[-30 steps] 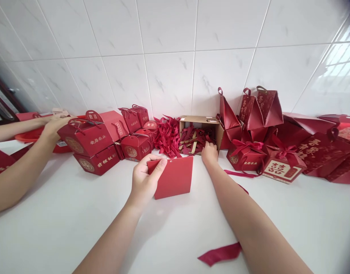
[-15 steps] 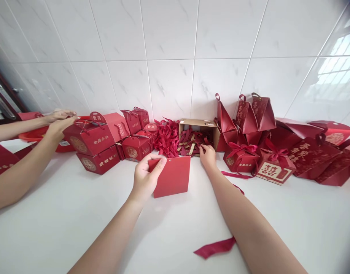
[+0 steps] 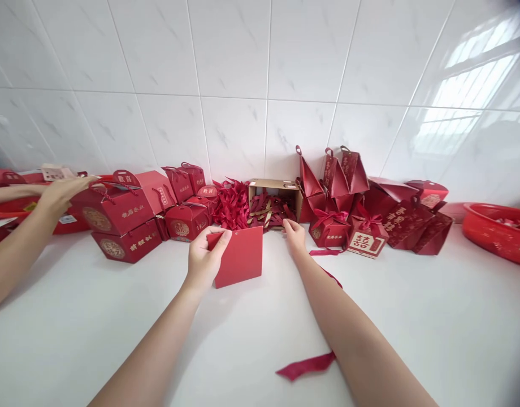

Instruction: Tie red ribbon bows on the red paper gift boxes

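My left hand [image 3: 204, 257] pinches a flat red card [image 3: 239, 257] by its upper left, thumb in front. The card stands upright above the white table, with a small hole near its top edge. My right hand [image 3: 294, 234] is at the front right of an open cardboard box [image 3: 298, 203] on its side. Its fingers are drawn together; what they hold, if anything, I cannot make out. Dark red and gold strips [image 3: 271, 212] fill the box. A heap of red ribbons [image 3: 231, 203] lies left of it. Under my right forearm runs a loose dark red ribbon [image 3: 306, 366].
Stacked red gift boxes [image 3: 128, 217] stand at the left, with a co-worker's hand [image 3: 63, 192] behind them. At the right are bow-tied boxes [image 3: 330, 229] and peaked boxes [image 3: 353, 169]. A red basin [image 3: 497, 229] sits at far right. A tiled wall [image 3: 230, 56] rises behind.
The view has turned right, bringing the right-hand basin into sight. My right hand has drawn back slightly from the strips toward the box's front right. My left hand still holds the card.
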Demonstrator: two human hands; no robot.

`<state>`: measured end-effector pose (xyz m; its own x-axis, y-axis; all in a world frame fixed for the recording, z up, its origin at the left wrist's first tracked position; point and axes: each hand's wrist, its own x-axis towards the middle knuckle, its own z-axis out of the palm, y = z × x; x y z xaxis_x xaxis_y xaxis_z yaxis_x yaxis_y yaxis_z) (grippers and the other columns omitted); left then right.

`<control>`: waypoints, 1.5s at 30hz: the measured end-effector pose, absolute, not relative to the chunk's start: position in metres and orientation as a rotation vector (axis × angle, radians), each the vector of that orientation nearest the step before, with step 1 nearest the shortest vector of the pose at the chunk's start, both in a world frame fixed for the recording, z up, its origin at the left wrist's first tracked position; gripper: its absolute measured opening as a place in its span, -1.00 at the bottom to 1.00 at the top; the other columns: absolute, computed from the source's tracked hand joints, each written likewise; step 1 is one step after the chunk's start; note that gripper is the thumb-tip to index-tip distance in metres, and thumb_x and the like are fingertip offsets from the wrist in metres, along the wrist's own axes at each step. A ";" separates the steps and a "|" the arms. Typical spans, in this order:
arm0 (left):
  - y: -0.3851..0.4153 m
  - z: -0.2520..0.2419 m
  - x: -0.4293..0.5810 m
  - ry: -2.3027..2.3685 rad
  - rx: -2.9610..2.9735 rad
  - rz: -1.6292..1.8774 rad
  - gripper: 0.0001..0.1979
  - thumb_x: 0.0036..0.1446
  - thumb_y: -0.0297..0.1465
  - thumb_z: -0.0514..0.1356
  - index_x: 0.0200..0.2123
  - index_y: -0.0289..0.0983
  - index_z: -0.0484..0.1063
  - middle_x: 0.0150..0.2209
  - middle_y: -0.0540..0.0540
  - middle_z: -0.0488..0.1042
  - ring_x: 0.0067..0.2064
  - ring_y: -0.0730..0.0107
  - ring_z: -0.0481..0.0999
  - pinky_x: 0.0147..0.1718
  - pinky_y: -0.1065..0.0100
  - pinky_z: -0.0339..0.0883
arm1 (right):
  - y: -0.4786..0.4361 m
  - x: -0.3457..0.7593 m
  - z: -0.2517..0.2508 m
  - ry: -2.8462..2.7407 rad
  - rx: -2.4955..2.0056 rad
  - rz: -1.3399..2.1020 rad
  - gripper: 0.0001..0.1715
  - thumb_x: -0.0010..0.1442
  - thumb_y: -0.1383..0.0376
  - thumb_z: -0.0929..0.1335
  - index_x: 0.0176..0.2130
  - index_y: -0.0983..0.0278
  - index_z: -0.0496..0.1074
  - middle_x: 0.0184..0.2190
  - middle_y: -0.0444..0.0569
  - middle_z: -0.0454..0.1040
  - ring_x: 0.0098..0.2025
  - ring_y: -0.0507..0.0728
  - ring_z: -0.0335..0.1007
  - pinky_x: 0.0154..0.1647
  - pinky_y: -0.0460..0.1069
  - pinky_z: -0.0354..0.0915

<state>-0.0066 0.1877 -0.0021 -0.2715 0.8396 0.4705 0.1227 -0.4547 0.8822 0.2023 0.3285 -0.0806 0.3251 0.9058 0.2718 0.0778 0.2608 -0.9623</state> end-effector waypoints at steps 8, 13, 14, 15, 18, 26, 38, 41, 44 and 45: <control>0.187 -0.003 -0.003 1.183 1.472 1.785 -0.72 -0.03 -0.16 0.29 -0.38 -0.26 0.43 -0.44 -0.03 0.45 -0.45 0.42 0.40 -0.49 0.45 0.28 | 0.267 0.221 -0.038 -1.010 -1.008 0.939 -0.48 -0.01 0.14 0.41 -0.06 0.30 0.37 -0.32 -0.01 0.55 -0.39 0.08 0.52 -0.34 -0.02 0.41; 0.182 -0.003 0.006 1.131 1.579 1.728 -0.73 -0.01 -0.16 0.27 -0.40 -0.26 0.44 -0.45 -0.04 0.45 -0.43 0.40 0.42 -0.48 0.45 0.27 | 0.221 0.264 -0.014 -1.011 -0.928 1.093 -0.56 -0.11 0.11 0.50 -0.26 0.27 0.43 -0.30 0.00 0.56 -0.22 0.15 0.53 -0.18 0.04 0.41; 0.182 -0.003 0.007 1.127 1.586 1.717 -0.73 0.00 -0.16 0.27 -0.40 -0.26 0.44 -0.45 -0.04 0.45 -0.43 0.40 0.41 -0.48 0.46 0.27 | 0.212 0.273 -0.012 -1.007 -0.922 1.117 -0.57 -0.14 0.10 0.51 -0.30 0.25 0.43 -0.31 -0.01 0.56 -0.20 0.17 0.53 -0.18 0.05 0.41; 0.181 -0.003 0.007 1.125 1.583 1.712 -0.73 0.00 -0.16 0.27 -0.39 -0.26 0.43 -0.46 -0.04 0.45 -0.43 0.40 0.41 -0.49 0.46 0.27 | 0.204 0.281 -0.011 -1.001 -0.919 1.138 -0.57 -0.17 0.10 0.53 -0.33 0.23 0.42 -0.34 -0.03 0.55 -0.18 0.19 0.53 -0.18 0.05 0.41; 0.180 -0.003 0.008 1.121 1.552 1.696 -0.73 -0.01 -0.16 0.28 -0.37 -0.25 0.44 -0.45 -0.02 0.45 -0.43 0.41 0.41 -0.49 0.46 0.27 | 0.184 0.296 -0.013 -0.999 -0.911 1.185 -0.58 -0.20 0.12 0.54 -0.36 0.21 0.39 -0.39 -0.08 0.53 -0.16 0.20 0.52 -0.20 0.05 0.40; 0.160 -0.004 0.027 1.227 2.010 1.909 -0.90 0.09 -0.32 0.23 -0.37 -0.23 0.46 -0.40 -0.02 0.51 -0.35 0.37 0.48 -0.32 0.39 0.34 | 0.142 0.288 -0.021 -1.528 -0.891 0.375 -0.98 0.15 0.28 0.36 -0.32 0.17 0.43 -0.31 -0.06 0.39 -0.24 0.09 0.37 -0.30 0.00 0.37; 0.132 0.003 0.044 0.580 3.160 1.819 -0.66 0.10 -0.59 0.20 -0.09 -0.13 0.46 -0.40 0.00 0.51 -0.39 0.43 0.46 -0.40 0.37 0.28 | 0.095 0.274 -0.012 -2.004 -0.384 0.258 -0.52 0.20 0.55 0.27 -0.04 0.08 0.47 -0.32 -0.06 0.40 -0.34 0.02 0.49 -0.38 -0.09 0.46; 0.123 0.002 0.053 0.472 3.207 1.666 -0.67 0.07 -0.55 0.25 -0.09 -0.13 0.48 -0.42 0.01 0.48 -0.41 0.45 0.40 -0.41 0.38 0.26 | 0.094 0.272 -0.015 -2.092 -0.388 0.283 -0.53 0.20 0.54 0.28 -0.03 0.08 0.46 -0.32 -0.06 0.43 -0.33 0.01 0.48 -0.35 -0.10 0.44; 0.119 0.000 0.056 0.404 3.188 1.546 -0.70 0.09 -0.54 0.23 -0.10 -0.17 0.48 -0.43 0.00 0.47 -0.41 0.44 0.36 -0.42 0.36 0.24 | 0.094 0.270 -0.018 -2.122 -0.396 0.208 -0.52 0.20 0.55 0.26 -0.02 0.10 0.45 -0.34 -0.07 0.44 -0.34 0.00 0.47 -0.38 -0.11 0.40; 0.119 0.000 0.055 0.393 3.182 1.499 -0.70 0.10 -0.55 0.20 -0.09 -0.18 0.48 -0.42 -0.01 0.47 -0.41 0.43 0.35 -0.42 0.34 0.23 | 0.094 0.269 -0.019 -2.122 -0.406 0.160 -0.52 0.19 0.56 0.26 -0.03 0.11 0.46 -0.35 -0.07 0.44 -0.35 -0.01 0.46 -0.39 -0.11 0.39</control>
<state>0.0550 0.1192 -0.0001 0.6317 0.0276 0.7747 0.3559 -0.8982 -0.2582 0.2691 0.0944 -0.0187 -0.5059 0.3477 0.7894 0.2253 0.9367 -0.2682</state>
